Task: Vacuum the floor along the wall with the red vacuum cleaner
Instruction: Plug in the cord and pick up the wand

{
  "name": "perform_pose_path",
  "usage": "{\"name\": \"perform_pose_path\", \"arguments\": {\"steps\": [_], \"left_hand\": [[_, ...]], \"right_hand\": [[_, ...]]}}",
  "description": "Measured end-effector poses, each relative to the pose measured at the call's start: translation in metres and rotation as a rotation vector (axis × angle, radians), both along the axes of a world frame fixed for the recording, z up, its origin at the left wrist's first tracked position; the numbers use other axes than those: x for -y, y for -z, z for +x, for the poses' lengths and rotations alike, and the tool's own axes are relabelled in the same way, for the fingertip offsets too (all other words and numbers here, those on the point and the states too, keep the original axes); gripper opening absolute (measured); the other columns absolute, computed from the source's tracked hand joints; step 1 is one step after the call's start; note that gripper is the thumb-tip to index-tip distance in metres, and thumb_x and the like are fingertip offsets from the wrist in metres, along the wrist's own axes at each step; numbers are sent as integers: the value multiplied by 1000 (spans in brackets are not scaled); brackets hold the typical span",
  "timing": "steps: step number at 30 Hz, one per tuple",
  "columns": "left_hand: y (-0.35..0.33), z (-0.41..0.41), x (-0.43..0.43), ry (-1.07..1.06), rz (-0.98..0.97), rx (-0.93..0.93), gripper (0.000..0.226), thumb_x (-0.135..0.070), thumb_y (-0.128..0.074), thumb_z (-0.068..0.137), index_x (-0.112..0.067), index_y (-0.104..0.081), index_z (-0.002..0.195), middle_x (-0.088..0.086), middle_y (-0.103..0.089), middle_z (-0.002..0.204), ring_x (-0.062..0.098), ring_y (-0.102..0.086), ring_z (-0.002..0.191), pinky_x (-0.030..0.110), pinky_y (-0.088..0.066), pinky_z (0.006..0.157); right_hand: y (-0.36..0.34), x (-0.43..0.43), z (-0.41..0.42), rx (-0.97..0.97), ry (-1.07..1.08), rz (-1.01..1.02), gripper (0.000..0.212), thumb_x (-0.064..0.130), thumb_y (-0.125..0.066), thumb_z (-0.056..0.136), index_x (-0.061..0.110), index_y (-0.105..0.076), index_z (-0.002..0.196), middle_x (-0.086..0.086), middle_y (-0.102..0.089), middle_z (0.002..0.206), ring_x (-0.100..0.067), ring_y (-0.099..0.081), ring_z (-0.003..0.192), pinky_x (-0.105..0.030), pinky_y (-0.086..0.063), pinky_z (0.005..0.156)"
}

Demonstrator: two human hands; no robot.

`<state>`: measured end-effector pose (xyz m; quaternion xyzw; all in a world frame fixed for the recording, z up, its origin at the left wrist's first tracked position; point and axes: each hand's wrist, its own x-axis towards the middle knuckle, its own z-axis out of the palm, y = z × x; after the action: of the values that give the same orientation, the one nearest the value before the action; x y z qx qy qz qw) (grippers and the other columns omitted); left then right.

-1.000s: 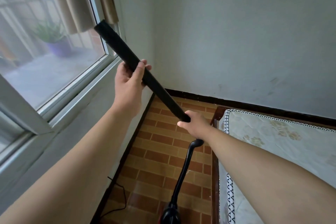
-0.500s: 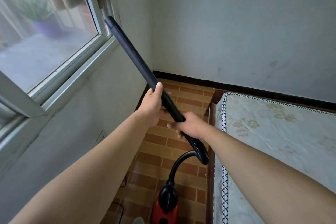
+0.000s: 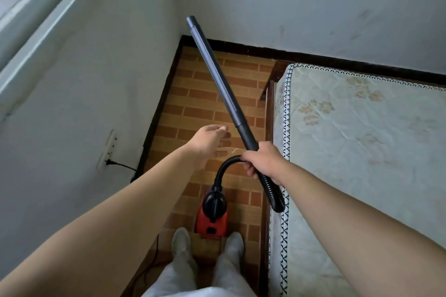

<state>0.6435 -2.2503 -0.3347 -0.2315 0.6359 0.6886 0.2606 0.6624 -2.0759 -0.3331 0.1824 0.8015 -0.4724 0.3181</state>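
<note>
The red vacuum cleaner (image 3: 212, 217) stands on the brick-patterned floor (image 3: 198, 101) just in front of my feet. Its black ribbed hose (image 3: 271, 190) loops up to a long dark wand (image 3: 218, 77). My right hand (image 3: 263, 159) is shut around the wand's lower end, where it meets the hose. The wand slants up and to the left, its open tip in the air near the room's corner. My left hand (image 3: 208, 138) hovers to the left of the wand, fingers apart, holding nothing.
A white wall (image 3: 96, 103) with a black skirting runs along the left; a socket (image 3: 108, 152) on it has the black cord plugged in. A mattress on a wooden bed frame (image 3: 362, 140) fills the right. A window sill (image 3: 36, 38) juts out at upper left.
My left hand has let go of the wand and dropped away from it. The wand has swung down from the window toward the floor corner, and my view has tilted downward.
</note>
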Motion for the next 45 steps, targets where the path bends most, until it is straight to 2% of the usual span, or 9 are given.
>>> {"name": "perform_pose_path", "arguments": {"steps": [2,10,14,22,28,31,35,41,45], "left_hand": [[23,8,-3,25,-14,19,32,-28,-49,108,-10,-60,132,3,-68,122,21,-67,110,41,-57,91],[107,30,-5,-12,-79,103,26,-23,-49,107,-12,-65,124,7,-72,117,23,-69,108,37,-59,85],[162,46,1,-21,-134,152,24,-21,-50,107,-12,-64,125,6,-70,114,24,-68,108,43,-57,96],[301,81,6,120,-342,237,27,-22,-55,104,-21,-63,129,-1,-68,123,19,-66,111,35,-56,96],[420,114,8,249,-495,305,41,-15,-62,99,-19,-54,139,1,-60,135,19,-58,121,25,-45,87],[479,132,11,312,-583,350,44,-15,-62,95,-14,-54,138,8,-61,131,26,-61,119,34,-53,92],[554,165,14,388,-661,364,73,-15,-76,84,-5,-41,147,21,-47,147,39,-48,133,46,-42,110],[635,219,14,348,-699,510,74,-21,-79,86,-6,-37,145,16,-50,144,34,-51,132,38,-42,105],[667,245,20,325,-727,345,82,-16,-82,80,-10,-36,148,13,-45,147,33,-45,136,40,-38,111]], "right_hand": [[16,-3,3,25,32,-7,21,14,-66,85,6,-61,104,-10,-67,69,-21,-60,51,-31,-49,51],[89,0,7,81,163,26,19,14,-65,89,11,-56,105,-8,-58,72,-17,-51,48,-30,-46,49],[145,-3,15,100,155,119,17,16,-65,87,13,-59,102,-8,-62,70,-19,-54,49,-29,-48,48],[286,0,57,181,216,197,24,24,-68,87,14,-62,108,-12,-71,80,-17,-60,48,-26,-50,45],[399,-7,97,227,184,265,53,55,-60,56,22,-64,97,-11,-72,86,-34,-73,76,-51,-64,66],[438,-8,115,244,151,272,31,44,-64,69,22,-61,91,-10,-69,83,-35,-72,77,-44,-63,66],[498,-5,135,213,155,250,16,34,-70,81,22,-59,82,-8,-66,78,-31,-70,72,-47,-63,66],[559,18,139,163,102,185,37,60,-71,78,26,-58,75,-8,-68,73,-31,-69,65,-54,-62,64],[583,37,123,114,120,155,50,76,-65,63,28,-59,74,-7,-69,70,-33,-69,63,-52,-62,61]]}}
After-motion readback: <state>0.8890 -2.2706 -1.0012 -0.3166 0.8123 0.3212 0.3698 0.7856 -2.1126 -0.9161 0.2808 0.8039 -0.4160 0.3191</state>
